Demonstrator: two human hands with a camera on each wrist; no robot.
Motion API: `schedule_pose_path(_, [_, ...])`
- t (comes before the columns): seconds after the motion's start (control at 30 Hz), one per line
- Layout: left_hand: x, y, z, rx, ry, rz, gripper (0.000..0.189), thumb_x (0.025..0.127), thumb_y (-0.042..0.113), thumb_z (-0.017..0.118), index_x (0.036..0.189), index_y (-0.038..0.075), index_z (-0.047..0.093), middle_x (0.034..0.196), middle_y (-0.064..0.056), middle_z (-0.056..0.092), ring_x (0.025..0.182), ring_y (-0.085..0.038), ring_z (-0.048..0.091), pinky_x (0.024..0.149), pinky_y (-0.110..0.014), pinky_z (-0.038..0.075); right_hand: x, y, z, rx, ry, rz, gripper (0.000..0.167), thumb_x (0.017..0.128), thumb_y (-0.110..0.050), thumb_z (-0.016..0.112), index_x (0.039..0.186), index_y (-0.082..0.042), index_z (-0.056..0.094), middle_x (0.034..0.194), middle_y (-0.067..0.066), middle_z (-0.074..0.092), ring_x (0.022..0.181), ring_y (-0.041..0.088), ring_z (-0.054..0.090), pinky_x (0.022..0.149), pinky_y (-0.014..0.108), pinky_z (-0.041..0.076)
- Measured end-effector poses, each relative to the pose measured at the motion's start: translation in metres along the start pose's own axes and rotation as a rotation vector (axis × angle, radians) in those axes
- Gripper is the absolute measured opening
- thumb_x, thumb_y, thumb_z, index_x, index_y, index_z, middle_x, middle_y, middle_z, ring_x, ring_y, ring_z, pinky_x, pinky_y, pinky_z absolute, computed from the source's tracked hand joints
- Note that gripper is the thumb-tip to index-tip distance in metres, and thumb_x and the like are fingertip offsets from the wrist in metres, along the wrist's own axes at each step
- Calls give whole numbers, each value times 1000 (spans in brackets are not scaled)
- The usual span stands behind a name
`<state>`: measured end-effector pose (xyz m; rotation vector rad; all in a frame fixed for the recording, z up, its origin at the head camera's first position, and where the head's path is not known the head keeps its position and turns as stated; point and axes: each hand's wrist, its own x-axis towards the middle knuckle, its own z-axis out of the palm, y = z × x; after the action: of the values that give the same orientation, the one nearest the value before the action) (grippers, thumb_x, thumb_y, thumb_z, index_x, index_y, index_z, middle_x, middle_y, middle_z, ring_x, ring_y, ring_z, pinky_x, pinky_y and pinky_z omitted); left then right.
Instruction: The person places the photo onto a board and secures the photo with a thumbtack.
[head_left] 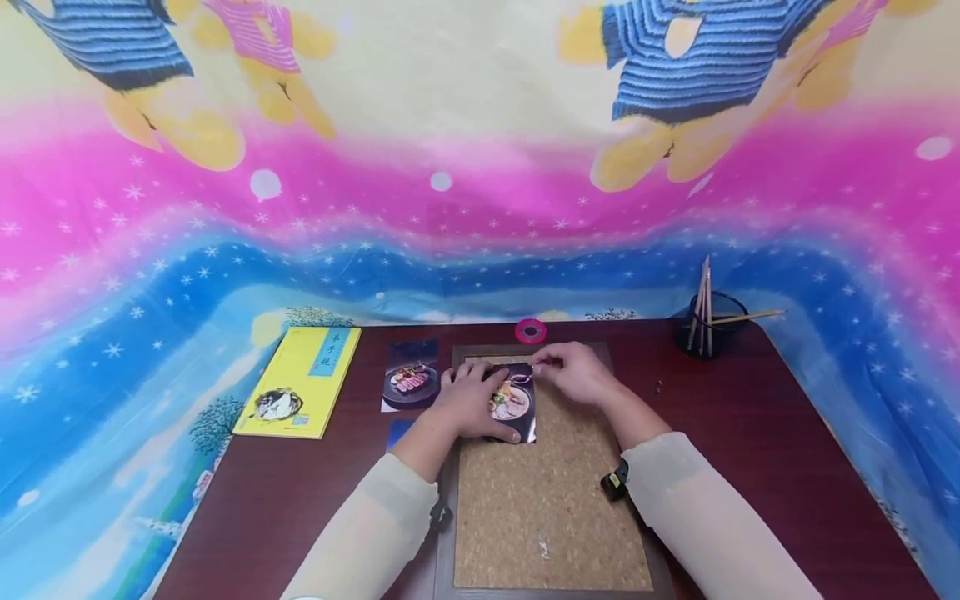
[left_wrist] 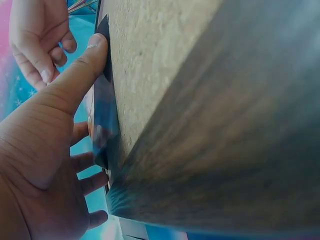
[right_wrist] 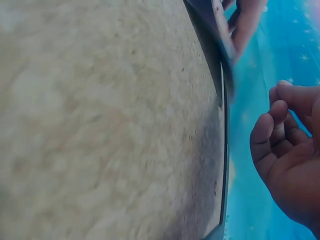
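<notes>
A photo of a bowl of food (head_left: 512, 404) lies on the upper part of a framed cork board (head_left: 551, 508). My left hand (head_left: 471, 402) presses it down with spread fingers, the thumb along its lower edge. At the photo's upper right corner, my right hand (head_left: 576, 373) pinches a small pale pushpin (head_left: 536, 369) between thumb and forefinger. In the right wrist view the fingertips of the right hand (right_wrist: 292, 145) hide most of that pin. The left wrist view shows the thumb of the left hand (left_wrist: 50, 130) on the photo (left_wrist: 106, 117), slightly raised from the cork.
Left of the board lie a photo of sliced meat (head_left: 410, 375), a blue photo (head_left: 401, 431) partly under the left arm, and a yellow book (head_left: 300, 383). Small clear pins (head_left: 543, 548) lie low on the cork. Behind is a pink tape roll (head_left: 530, 331); right, a pencil cup (head_left: 701, 337).
</notes>
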<state>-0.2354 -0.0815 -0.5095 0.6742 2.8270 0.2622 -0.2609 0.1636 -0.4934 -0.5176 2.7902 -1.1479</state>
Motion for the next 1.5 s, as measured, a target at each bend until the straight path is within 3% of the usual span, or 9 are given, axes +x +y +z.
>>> schedule_pose_path(0.47, [-4, 4, -11, 24, -130, -8, 116, 71, 82, 75, 165, 34, 28, 171, -7, 18, 155, -37, 17, 114, -63, 26, 24, -9, 20, -21, -56, 8, 17, 99, -21, 70, 112, -18, 81, 107, -1, 76, 99, 18, 68, 88, 42, 54])
schedule_pose_path(0.63, [-2, 5, -9, 13, -122, -12, 117, 70, 83, 75, 166, 34, 27, 171, -7, 18, 154, -37, 19, 112, -64, 27, 30, -5, 26, -35, -47, 2, 14, 98, -21, 71, 109, -18, 81, 102, -3, 76, 97, 18, 68, 90, 43, 54])
schedule_pose_path(0.97, [-2, 6, -8, 20, -135, -37, 117, 71, 85, 72, 166, 38, 21, 171, -6, 16, 155, -36, 17, 113, -64, 26, 46, -3, 39, -52, -61, 24, 12, 99, -22, 71, 105, -15, 79, 89, -4, 73, 82, 13, 65, 80, 37, 53])
schedule_pose_path(1.5, [0, 5, -5, -9, -161, -60, 117, 73, 84, 72, 166, 39, 18, 173, -2, 11, 157, -32, 12, 113, -63, 27, 59, -10, 45, -125, -131, 47, 16, 98, -15, 68, 107, -14, 81, 101, 0, 77, 100, 20, 69, 92, 41, 54])
